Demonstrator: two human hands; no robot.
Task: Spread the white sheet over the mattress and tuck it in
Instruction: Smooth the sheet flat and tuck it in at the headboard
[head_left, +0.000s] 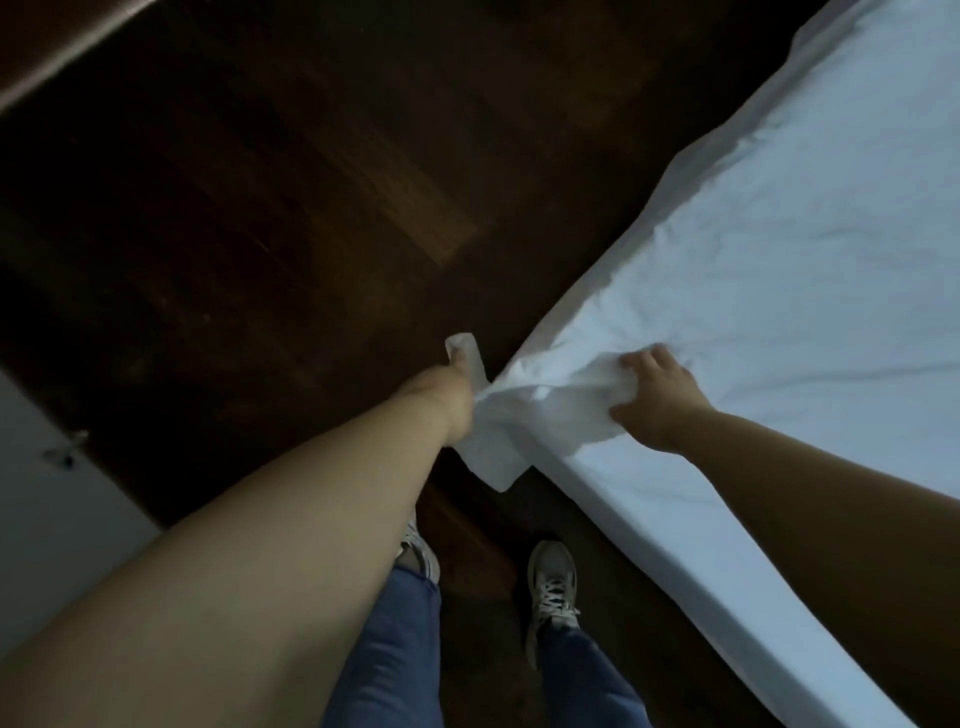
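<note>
At the bed's near corner: both hands work the white sheet (753, 249), which lies spread across the mattress (649, 525) with its corner bunched and hanging off the edge.
Left hand (457, 384): held out over the dark wooden floor (234, 234), its fingers (456, 356) closed on a loose tail of the sheet, drawn away from the bed.
Right hand (657, 397): on top of the corner; the thumb and curled fingers gather a wad of cloth there, gripping it.
Step in hand: judged to be shaping the corner fold before tucking.
Doing it well: keep the left-hand tail taut and low so the slack runs out along the side, pin the top with the right hand so the spread part does not slide, then feed the hanging flap under the mattress in one flat layer, not a lump.
Risk: pulling too hard may drag creases across the top, which is already wrinkled near the corner.
Sheet along the near side: looks smooth down the edge; whether it is tucked under cannot be told.
Containers: none visible.
Also present: the person's jeans (395, 649) and laced shoes (553, 582) beside the bed.
</note>
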